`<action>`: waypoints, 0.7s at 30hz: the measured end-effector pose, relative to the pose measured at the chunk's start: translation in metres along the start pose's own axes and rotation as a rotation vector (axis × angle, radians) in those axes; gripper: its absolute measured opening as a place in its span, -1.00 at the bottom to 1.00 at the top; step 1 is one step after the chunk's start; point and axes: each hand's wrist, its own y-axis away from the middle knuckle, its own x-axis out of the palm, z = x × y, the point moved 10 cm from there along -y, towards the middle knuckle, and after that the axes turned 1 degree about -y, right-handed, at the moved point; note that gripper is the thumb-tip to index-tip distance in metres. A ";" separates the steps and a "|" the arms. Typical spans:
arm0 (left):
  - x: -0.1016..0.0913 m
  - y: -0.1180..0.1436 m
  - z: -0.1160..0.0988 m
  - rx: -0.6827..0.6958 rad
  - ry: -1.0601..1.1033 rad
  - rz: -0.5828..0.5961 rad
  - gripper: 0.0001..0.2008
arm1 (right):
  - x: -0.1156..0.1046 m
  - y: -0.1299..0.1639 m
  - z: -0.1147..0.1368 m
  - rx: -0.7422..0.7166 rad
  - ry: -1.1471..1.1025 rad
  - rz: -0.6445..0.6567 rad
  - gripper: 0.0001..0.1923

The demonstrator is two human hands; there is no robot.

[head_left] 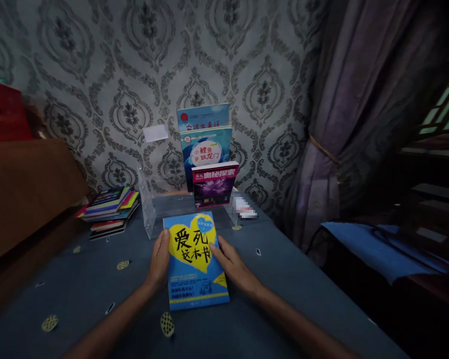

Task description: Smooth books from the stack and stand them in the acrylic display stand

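Observation:
Between my two hands is a blue book (196,286) with a yellow heart and black characters on its cover. My left hand (159,259) grips its left edge, the thumb against the cover side. On the opposite edge, my right hand (235,267) holds it with the thumb over the front and the fingers hidden behind. Just beyond the book stands a clear acrylic rack (146,204). In its right part, three books stand in steps: a dark purple-and-pink book (214,187) in front, a teal book (206,149) behind it, and a light-blue book (203,115) at the back.
A stack of books (110,209) lies left of the rack. Beside the rack's right side is a blurred white item (245,205). The dark blue patterned tablecloth (284,299) covers the table. A brown box (26,189) with a red bag (5,112) is at left, a curtain (318,189) at right.

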 end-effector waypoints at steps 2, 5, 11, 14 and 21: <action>0.005 -0.004 -0.017 0.056 -0.029 -0.029 -0.54 | -0.005 -0.009 0.007 -0.052 -0.003 0.084 -0.47; 0.038 -0.012 -0.065 0.270 -0.201 0.096 -0.51 | -0.028 -0.025 0.031 -0.199 0.069 0.115 -0.53; 0.098 -0.018 -0.169 0.869 -0.503 0.181 -0.40 | -0.100 -0.056 0.113 -0.503 0.518 -0.157 -0.71; 0.114 -0.010 -0.202 1.109 -0.592 0.101 -0.41 | -0.124 -0.068 0.138 -0.593 0.593 -0.286 -0.71; 0.135 -0.018 -0.200 1.161 -0.684 0.139 -0.39 | -0.134 -0.085 0.119 -0.661 0.462 -0.330 -0.65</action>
